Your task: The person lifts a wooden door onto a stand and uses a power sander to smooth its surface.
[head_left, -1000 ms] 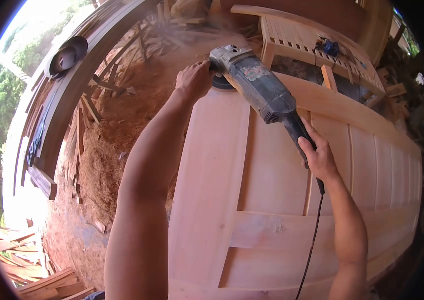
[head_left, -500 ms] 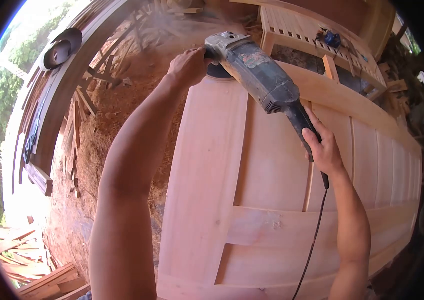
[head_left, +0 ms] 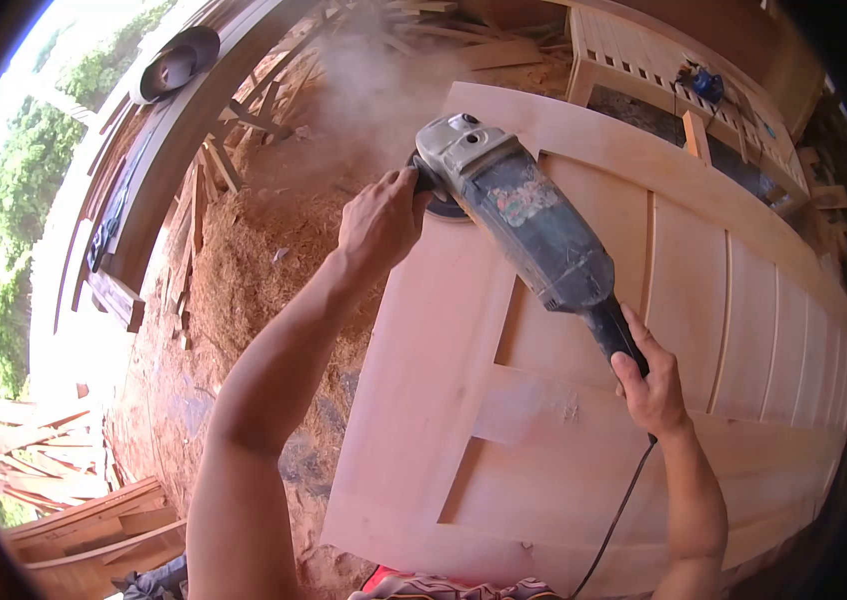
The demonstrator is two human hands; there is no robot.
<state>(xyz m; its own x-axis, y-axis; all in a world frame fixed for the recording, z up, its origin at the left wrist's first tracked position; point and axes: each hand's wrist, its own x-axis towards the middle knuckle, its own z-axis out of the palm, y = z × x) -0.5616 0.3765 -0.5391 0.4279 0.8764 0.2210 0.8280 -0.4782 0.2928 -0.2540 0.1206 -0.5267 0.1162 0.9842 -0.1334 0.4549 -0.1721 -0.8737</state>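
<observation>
A large angle grinder (head_left: 544, 225), dark-bodied with a grey metal head, lies across the upper part of a panelled wooden door (head_left: 414, 400). My left hand (head_left: 381, 222) wraps round its side handle beside the head. Round the rear handle my right hand (head_left: 656, 378) is closed, with the black cord (head_left: 627, 490) trailing down from it over the door. Under the head, only an edge of the round disc (head_left: 449, 210) shows, at the door's left stile; most of it is hidden.
Dust (head_left: 374, 80) hangs in the air beyond the grinder. Sawdust (head_left: 244, 260) covers the ground left of the door. A slatted wooden bench (head_left: 634, 75) bears a blue tool (head_left: 701, 82) at the upper right. Stacked boards (head_left: 169, 150) stand at left, with wood scraps (head_left: 44, 460) below.
In the view, the grinder and both hands sit lower against the frame, and the grinder has come nearer along the door's left stile. More of the door's far end shows. The dust cloud looks thicker.
</observation>
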